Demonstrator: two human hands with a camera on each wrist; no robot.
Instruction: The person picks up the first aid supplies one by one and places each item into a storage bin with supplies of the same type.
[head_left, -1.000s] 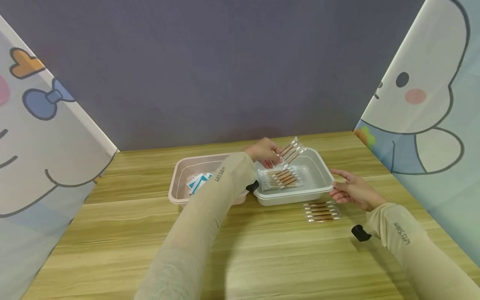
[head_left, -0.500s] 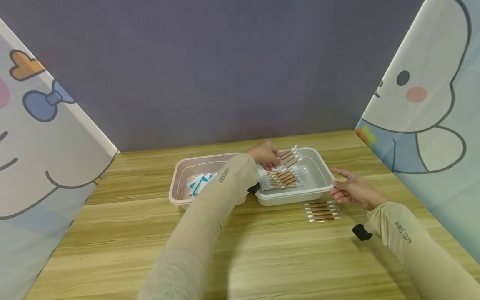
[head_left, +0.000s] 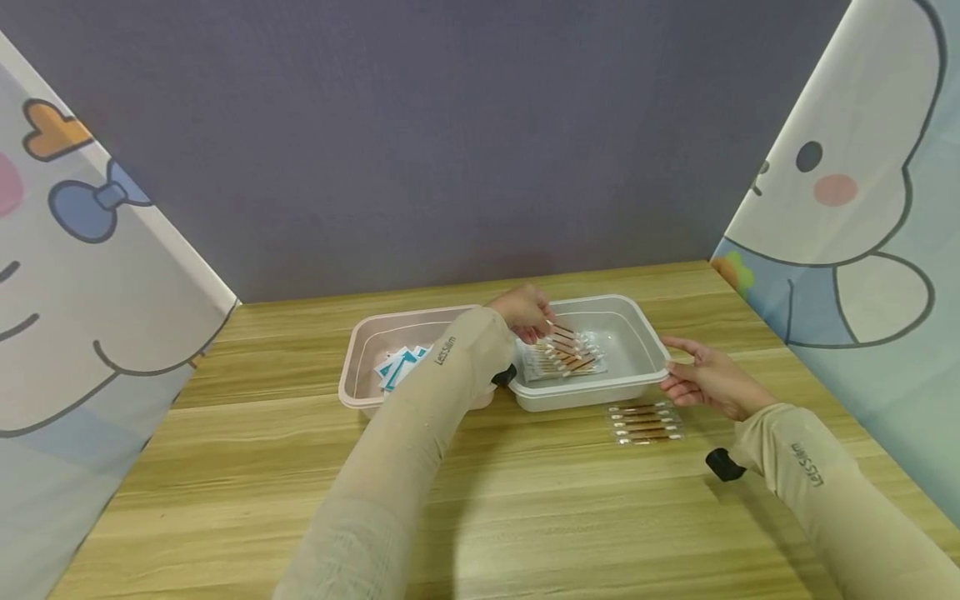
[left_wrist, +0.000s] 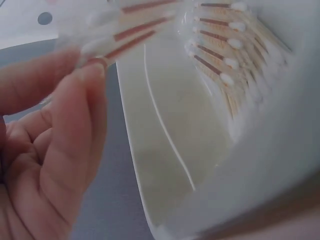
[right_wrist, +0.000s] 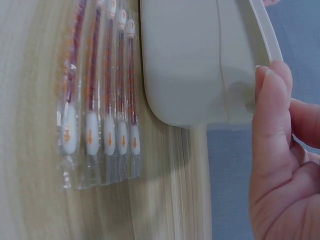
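Partly blurred swab strip (left_wrist: 125, 35) between fingers (left_wrist: 85, 115)

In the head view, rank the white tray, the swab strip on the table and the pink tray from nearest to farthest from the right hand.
1. White tray: the right hand touches its right rim.
2. Swab strip on the table: just in front of the white tray, left of the hand.
3. Pink tray: far left, beyond the white tray.
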